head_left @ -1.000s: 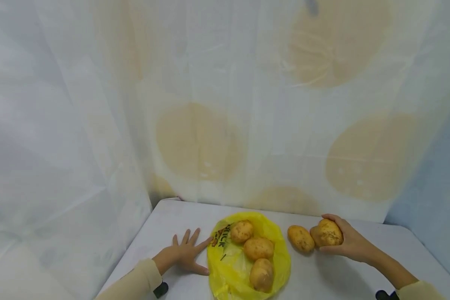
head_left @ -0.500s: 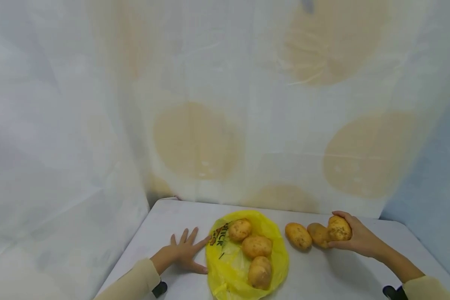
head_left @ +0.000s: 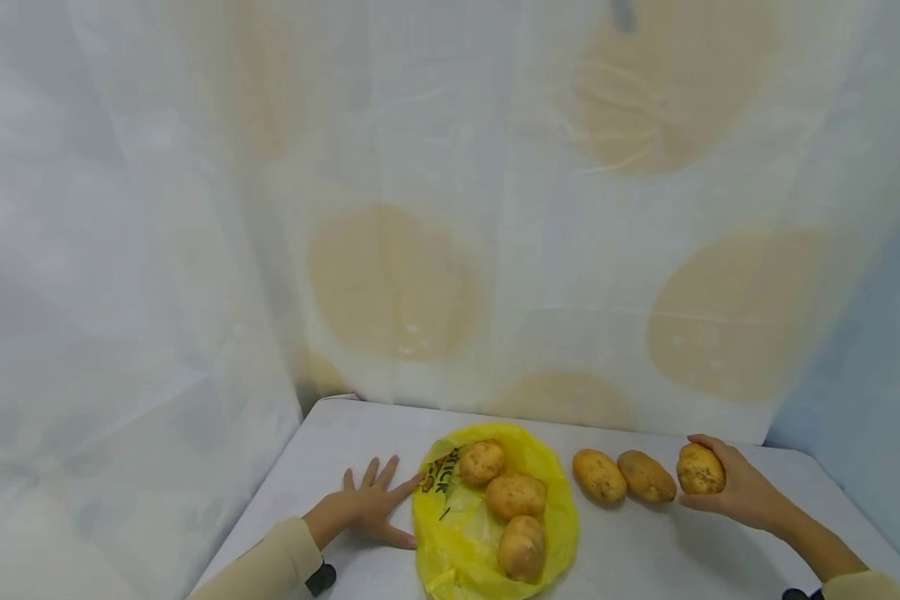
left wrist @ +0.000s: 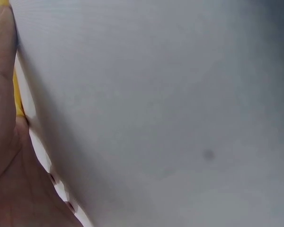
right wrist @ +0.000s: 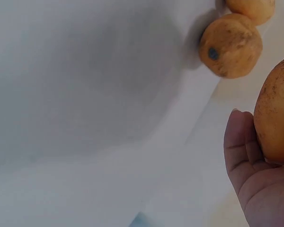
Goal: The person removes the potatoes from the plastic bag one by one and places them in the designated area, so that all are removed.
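Note:
My right hand (head_left: 742, 492) grips a potato (head_left: 700, 469) between thumb and fingers, just right of two potatoes on the table. The nearer of these is a longish potato (head_left: 647, 477); beside it lies another potato (head_left: 598, 477). In the right wrist view the held potato (right wrist: 277, 113) is partly cut off by the frame edge. Fingers spread, my left hand (head_left: 375, 504) lies on the table with its thumb and index fingertip at the edge of a yellow plastic bag (head_left: 438, 550). Three potatoes, one a round potato (head_left: 482, 462), lie on the bag.
A white table (head_left: 360, 425) carries everything, its back edge against a hanging sheet (head_left: 555, 333) with tan round patches. Another pale sheet (head_left: 135, 333) hangs along the left side, and a bluish one (head_left: 870, 375) on the right.
My right hand has moved right with its potato, away from the row, and a gap now shows between it and the longish potato. The left hand and bag have stayed put.

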Available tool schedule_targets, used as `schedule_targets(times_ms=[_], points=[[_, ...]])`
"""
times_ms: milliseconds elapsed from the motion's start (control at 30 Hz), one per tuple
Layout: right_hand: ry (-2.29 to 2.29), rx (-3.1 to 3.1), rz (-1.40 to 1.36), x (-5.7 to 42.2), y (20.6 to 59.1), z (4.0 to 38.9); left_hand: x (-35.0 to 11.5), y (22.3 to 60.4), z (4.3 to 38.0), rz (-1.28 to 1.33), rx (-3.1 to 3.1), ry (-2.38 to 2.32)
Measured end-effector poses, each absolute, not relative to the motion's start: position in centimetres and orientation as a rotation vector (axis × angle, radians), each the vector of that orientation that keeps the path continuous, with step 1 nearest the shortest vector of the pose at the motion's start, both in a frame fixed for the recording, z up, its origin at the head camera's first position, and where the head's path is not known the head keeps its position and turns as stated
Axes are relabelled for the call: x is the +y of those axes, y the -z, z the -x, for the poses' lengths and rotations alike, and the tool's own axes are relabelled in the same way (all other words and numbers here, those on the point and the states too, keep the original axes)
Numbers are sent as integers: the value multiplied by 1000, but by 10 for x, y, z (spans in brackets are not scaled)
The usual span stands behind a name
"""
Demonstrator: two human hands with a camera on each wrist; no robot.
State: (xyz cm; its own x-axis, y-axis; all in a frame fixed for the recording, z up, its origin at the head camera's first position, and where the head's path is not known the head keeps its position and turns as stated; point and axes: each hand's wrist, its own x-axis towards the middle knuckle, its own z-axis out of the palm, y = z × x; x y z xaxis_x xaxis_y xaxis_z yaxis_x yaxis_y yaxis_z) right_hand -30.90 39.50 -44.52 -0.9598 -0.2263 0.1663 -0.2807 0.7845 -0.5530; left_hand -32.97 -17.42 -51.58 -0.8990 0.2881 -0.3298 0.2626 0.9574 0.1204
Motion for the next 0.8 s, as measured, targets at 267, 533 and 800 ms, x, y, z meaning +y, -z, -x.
schedule_targets(times_ms=[267,533,800], points=[[-868,-2948,-321,418,458,315,-172,512,326,-408,2767,-110],[-991,-3059,-242,431,480,317,-173,508,326,-415,2760,-102],[-988,-3098,-158,434,485,326,-173,509,325,-412,2754,-117]])
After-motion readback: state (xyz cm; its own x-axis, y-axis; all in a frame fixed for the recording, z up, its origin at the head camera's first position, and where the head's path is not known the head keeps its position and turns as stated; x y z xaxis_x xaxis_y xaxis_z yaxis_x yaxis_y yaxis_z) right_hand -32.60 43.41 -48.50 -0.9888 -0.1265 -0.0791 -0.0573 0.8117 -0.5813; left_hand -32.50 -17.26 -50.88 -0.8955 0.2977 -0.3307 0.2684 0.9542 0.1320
